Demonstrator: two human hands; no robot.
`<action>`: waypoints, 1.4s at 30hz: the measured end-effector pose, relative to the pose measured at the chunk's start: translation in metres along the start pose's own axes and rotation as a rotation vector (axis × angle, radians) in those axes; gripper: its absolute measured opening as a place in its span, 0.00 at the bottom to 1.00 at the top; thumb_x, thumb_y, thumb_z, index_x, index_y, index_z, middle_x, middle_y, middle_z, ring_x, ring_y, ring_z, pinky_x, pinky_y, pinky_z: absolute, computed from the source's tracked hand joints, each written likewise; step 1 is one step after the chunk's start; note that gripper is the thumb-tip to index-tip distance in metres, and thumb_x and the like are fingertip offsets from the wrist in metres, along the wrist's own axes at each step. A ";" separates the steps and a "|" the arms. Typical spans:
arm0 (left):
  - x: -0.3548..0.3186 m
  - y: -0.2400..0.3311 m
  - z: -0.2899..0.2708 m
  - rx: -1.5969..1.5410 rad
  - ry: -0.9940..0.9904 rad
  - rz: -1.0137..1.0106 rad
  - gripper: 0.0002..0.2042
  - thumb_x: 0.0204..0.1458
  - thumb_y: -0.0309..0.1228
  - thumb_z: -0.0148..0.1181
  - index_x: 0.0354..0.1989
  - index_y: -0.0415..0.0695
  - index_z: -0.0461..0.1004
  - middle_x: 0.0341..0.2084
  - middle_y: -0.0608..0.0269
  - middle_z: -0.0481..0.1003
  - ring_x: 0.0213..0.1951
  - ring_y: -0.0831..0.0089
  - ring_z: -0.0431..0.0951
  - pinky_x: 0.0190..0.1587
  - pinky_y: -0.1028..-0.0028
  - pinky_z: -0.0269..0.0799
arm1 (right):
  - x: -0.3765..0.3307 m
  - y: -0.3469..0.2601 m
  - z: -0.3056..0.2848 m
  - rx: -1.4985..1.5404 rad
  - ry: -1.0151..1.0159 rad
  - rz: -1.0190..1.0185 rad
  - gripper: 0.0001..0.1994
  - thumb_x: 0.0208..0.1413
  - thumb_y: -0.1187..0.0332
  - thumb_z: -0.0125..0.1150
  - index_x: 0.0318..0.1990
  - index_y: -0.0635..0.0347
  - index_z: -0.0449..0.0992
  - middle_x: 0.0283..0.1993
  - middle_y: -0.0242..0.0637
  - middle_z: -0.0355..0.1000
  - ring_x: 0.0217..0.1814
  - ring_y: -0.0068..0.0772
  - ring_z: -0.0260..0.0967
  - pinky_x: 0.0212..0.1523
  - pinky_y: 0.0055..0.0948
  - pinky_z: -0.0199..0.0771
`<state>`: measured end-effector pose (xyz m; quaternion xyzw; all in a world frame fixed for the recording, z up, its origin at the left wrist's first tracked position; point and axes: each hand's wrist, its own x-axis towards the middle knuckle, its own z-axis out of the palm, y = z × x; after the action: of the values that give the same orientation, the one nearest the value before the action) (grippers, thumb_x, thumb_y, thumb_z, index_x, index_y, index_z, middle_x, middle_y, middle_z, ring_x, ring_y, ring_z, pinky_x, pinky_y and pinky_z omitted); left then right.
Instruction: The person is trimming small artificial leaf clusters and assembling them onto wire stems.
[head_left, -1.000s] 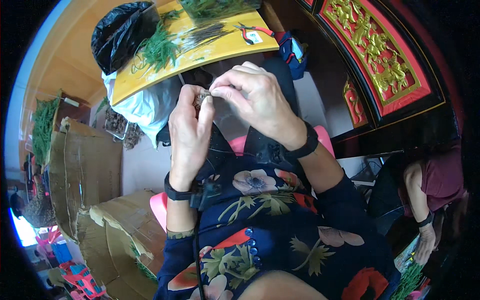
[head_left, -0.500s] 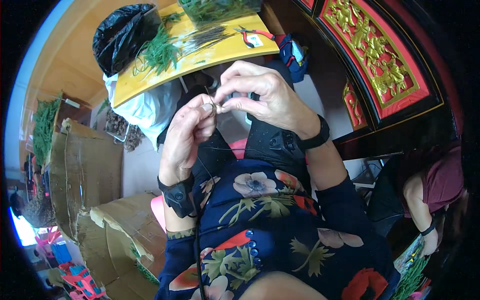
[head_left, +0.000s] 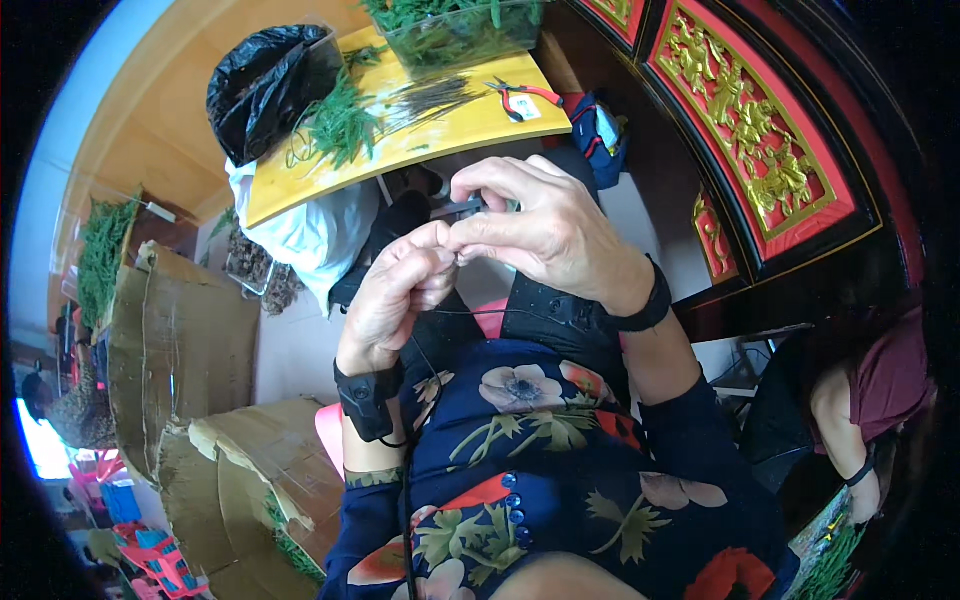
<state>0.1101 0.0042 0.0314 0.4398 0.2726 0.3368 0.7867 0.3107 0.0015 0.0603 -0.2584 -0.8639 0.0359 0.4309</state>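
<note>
Wire point(head_left: 465, 207) pinched between right hand point(head_left: 545, 235) and left hand point(head_left: 400, 290) (fingertips closed).

Yellow table point(head_left: 480, 125) ahead crowded: green sprigs point(head_left: 340, 125), black bag point(head_left: 265, 85), pliers point(head_left: 520, 95). Cardboard boxes point(head_left: 180, 340) block left.

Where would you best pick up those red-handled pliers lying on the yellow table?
Probably by the red handles, coming from above and from the right. The pliers lie flat near the right end of the yellow table, handles apart and pointing right, while the jaws point left toward the bundle of dark wires.
</note>
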 end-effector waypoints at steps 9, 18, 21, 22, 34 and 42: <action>0.006 -0.011 0.017 0.747 0.422 0.498 0.04 0.54 0.26 0.52 0.32 0.40 0.66 0.18 0.73 0.62 0.22 0.86 0.58 0.24 0.82 0.55 | -0.002 0.004 0.025 0.054 0.059 0.323 0.08 0.48 0.70 0.63 0.36 0.60 0.75 0.35 0.34 0.70 0.30 0.27 0.67 0.30 0.26 0.63; 0.017 -0.020 0.009 0.785 0.604 0.517 0.07 0.55 0.30 0.53 0.33 0.38 0.67 0.16 0.68 0.66 0.22 0.84 0.62 0.23 0.78 0.60 | -0.011 0.015 0.059 1.132 0.189 0.929 0.07 0.59 0.68 0.57 0.39 0.62 0.73 0.31 0.25 0.68 0.24 0.10 0.57 0.23 0.10 0.54; 0.037 -0.022 -0.002 0.835 0.558 0.482 0.09 0.55 0.31 0.53 0.34 0.37 0.67 0.18 0.67 0.68 0.22 0.82 0.64 0.25 0.78 0.62 | -0.018 0.034 0.066 1.206 0.262 0.932 0.07 0.58 0.68 0.57 0.40 0.62 0.73 0.31 0.25 0.68 0.23 0.09 0.56 0.23 0.10 0.54; 0.043 -0.020 -0.008 0.780 0.500 0.457 0.09 0.56 0.32 0.54 0.34 0.37 0.68 0.20 0.67 0.69 0.24 0.82 0.65 0.26 0.78 0.63 | -0.018 0.039 0.068 1.225 0.311 0.910 0.07 0.58 0.69 0.57 0.40 0.62 0.73 0.30 0.25 0.68 0.23 0.09 0.56 0.22 0.11 0.54; 0.170 0.070 -0.211 1.829 0.809 0.425 0.24 0.45 0.27 0.57 0.55 0.48 0.64 0.48 0.47 0.69 0.46 0.47 0.72 0.47 0.58 0.69 | -0.045 0.103 0.078 1.370 0.352 1.137 0.05 0.61 0.68 0.53 0.39 0.59 0.72 0.30 0.22 0.64 0.27 0.11 0.58 0.25 0.13 0.56; 0.209 0.106 -0.240 1.883 0.955 0.280 0.09 0.50 0.38 0.54 0.36 0.52 0.78 0.28 0.55 0.79 0.33 0.58 0.80 0.39 0.62 0.74 | -0.060 0.108 0.078 1.359 0.289 1.249 0.06 0.61 0.67 0.53 0.40 0.59 0.71 0.29 0.21 0.62 0.27 0.10 0.58 0.24 0.12 0.56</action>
<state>0.0358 0.3280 -0.0148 0.7208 0.6506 0.2152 -0.1043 0.3256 0.0785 -0.0631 -0.3705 -0.3003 0.7260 0.4954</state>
